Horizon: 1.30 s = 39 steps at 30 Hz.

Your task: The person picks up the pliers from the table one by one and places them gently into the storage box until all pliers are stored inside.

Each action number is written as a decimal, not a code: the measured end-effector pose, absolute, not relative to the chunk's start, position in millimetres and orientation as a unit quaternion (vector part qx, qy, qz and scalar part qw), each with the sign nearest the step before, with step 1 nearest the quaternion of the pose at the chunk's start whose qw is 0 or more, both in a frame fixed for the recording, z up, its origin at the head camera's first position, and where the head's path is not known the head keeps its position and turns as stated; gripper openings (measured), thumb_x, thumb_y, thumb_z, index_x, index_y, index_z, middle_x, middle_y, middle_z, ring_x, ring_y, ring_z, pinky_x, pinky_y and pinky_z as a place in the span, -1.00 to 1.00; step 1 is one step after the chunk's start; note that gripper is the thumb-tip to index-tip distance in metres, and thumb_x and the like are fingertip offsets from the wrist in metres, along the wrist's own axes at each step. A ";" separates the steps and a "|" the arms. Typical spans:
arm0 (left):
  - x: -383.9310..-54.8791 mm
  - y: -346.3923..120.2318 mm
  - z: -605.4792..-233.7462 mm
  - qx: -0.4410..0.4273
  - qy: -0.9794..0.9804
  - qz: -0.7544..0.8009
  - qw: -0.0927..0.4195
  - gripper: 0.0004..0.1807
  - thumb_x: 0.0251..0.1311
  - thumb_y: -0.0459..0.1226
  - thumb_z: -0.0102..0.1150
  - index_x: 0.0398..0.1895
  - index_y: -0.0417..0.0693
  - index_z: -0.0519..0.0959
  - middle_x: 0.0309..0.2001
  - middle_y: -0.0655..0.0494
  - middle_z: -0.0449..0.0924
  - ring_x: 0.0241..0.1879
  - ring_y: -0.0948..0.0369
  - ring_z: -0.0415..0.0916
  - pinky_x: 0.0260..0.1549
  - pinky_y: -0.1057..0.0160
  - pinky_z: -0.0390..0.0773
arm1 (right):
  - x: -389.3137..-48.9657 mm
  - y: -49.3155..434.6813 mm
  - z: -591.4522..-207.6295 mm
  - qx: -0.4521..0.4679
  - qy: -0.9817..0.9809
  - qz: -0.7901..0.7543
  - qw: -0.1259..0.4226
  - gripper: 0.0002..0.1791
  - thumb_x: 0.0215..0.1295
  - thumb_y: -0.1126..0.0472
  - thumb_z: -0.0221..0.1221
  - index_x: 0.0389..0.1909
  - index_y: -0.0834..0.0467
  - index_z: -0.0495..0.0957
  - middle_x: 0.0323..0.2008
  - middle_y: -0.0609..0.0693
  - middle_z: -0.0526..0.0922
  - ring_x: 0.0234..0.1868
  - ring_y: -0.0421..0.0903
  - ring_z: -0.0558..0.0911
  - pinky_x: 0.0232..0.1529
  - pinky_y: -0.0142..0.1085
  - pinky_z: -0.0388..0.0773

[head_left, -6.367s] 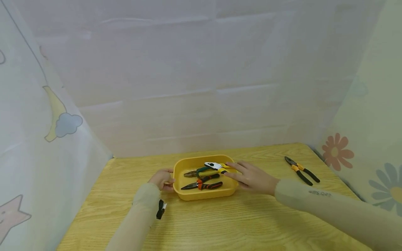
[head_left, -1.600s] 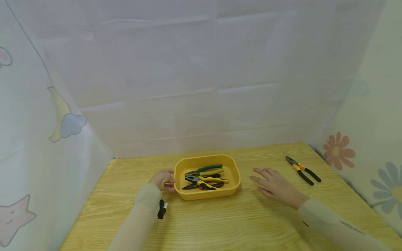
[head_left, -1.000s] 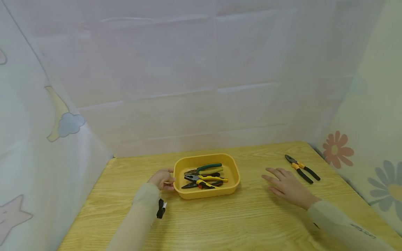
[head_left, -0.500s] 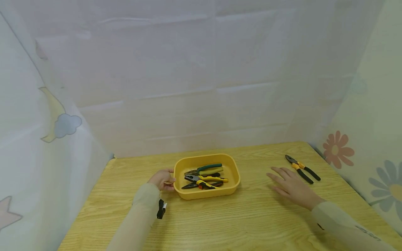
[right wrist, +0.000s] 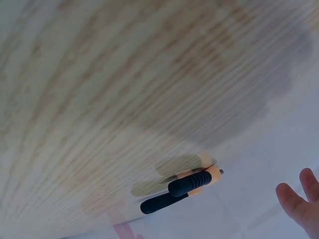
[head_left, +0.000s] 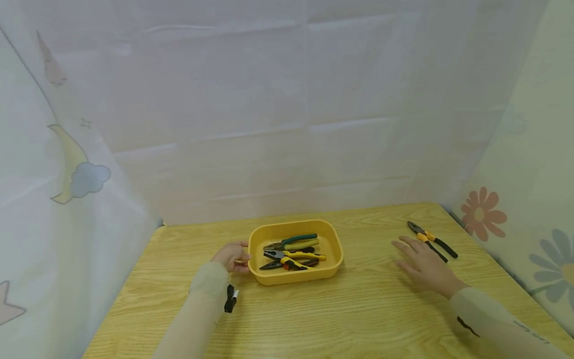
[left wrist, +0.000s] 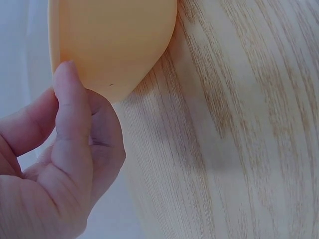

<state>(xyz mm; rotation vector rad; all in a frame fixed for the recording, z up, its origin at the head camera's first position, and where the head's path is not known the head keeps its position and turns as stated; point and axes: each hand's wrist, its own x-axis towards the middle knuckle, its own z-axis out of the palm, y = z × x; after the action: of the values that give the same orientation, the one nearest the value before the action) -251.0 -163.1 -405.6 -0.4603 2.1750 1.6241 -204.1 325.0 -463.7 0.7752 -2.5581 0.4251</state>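
Note:
My left hand (head_left: 230, 257) pinches the left end of a yellow plastic tray (head_left: 296, 278); in the left wrist view its thumb and fingers close on the tray wall (left wrist: 112, 45). Inside the tray lie combination pliers with yellow-and-black handles (head_left: 309, 256), overlapping long-nose pliers (head_left: 270, 266). Behind them are pliers with green and yellow handles (head_left: 302, 245). My right hand (head_left: 423, 264) holds nothing, fingers spread over the table. Just beyond it lie pliers with orange-and-black handles (head_left: 445, 248), handles toward me; the hand overlaps one handle in the head view.
The wood-grain table (head_left: 287, 324) meets a pale wall sheet (head_left: 269, 174) at the back. Printed sheets with a moon and cloud (head_left: 89, 178) and flowers (head_left: 480, 214) flank it. A black-and-white tag (head_left: 230, 299) shows beside my left sleeve.
Earlier my right hand held the yellow-and-black pliers over the tray; they now lie in it. That hand has since moved right toward the orange-and-black pliers. My left hand stays on the tray.

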 end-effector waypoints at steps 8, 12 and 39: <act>-250.5 -163.4 -405.6 -0.162 0.775 0.580 0.193 -0.46 0.35 -0.53 -0.04 0.40 -0.24 0.26 -0.17 -0.20 0.46 -0.46 0.14 0.39 -0.54 0.32 0.56 | -206.3 332.2 -462.3 0.243 -0.934 0.198 0.171 -0.44 0.33 0.19 0.23 0.26 0.35 0.36 0.25 0.43 0.27 0.18 0.46 0.28 -0.03 0.33 0.37; -251.1 -163.4 -406.1 -0.164 0.775 0.579 0.193 -0.45 0.35 -0.53 -0.04 0.40 -0.24 0.25 -0.16 -0.21 0.46 -0.46 0.14 0.39 -0.53 0.32 0.57 | -206.3 334.7 -462.6 0.233 -0.936 0.205 0.164 -0.44 0.35 0.19 0.21 0.26 0.39 0.35 0.25 0.45 0.27 0.17 0.48 0.28 -0.04 0.32 0.39; -251.8 -162.4 -405.6 -0.173 0.772 0.580 0.194 -0.46 0.35 -0.53 -0.04 0.39 -0.23 0.27 -0.15 -0.21 0.45 -0.44 0.13 0.40 -0.56 0.33 0.57 | -218.4 367.3 -469.3 0.168 -0.960 0.193 0.115 -0.37 0.46 0.09 0.07 0.33 0.45 0.23 0.23 0.51 0.24 0.16 0.54 0.21 0.11 0.38 0.12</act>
<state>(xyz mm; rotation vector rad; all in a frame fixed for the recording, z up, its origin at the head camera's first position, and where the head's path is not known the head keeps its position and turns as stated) -251.8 -162.4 -405.6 -0.4844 2.1653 1.6263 -218.4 367.3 -469.3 0.4931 -2.8117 0.5665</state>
